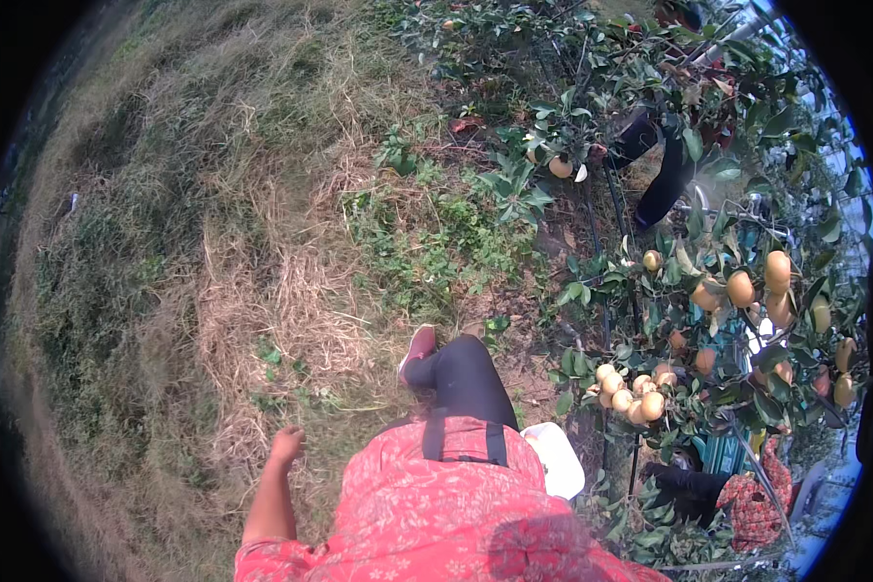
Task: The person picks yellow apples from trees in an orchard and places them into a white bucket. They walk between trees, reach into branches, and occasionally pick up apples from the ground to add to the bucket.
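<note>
My left hand [288,444] hangs out at my left side over dry grass, touching nothing that I can see; its fingers look curled, but blur hides how far. My right hand is out of view. A white container [555,460], perhaps a bucket, shows at my right hip beside my red patterned shirt [444,502]. Dark straps [465,460] cross the shirt at my waist. To my right, a tight cluster of pale yellow apples [629,396] hangs among leaves, with more yellow-orange apples [740,289] on branches beyond it.
Fruit trees line the right side, with thin dark pipes or stakes [634,465] among them. Behind the foliage are a co-worker in a patterned top [755,502], another person's dark-clad legs [662,178] and teal crates [724,455]. Dry cut grass [291,298] and green weeds [436,247] cover the ground ahead.
</note>
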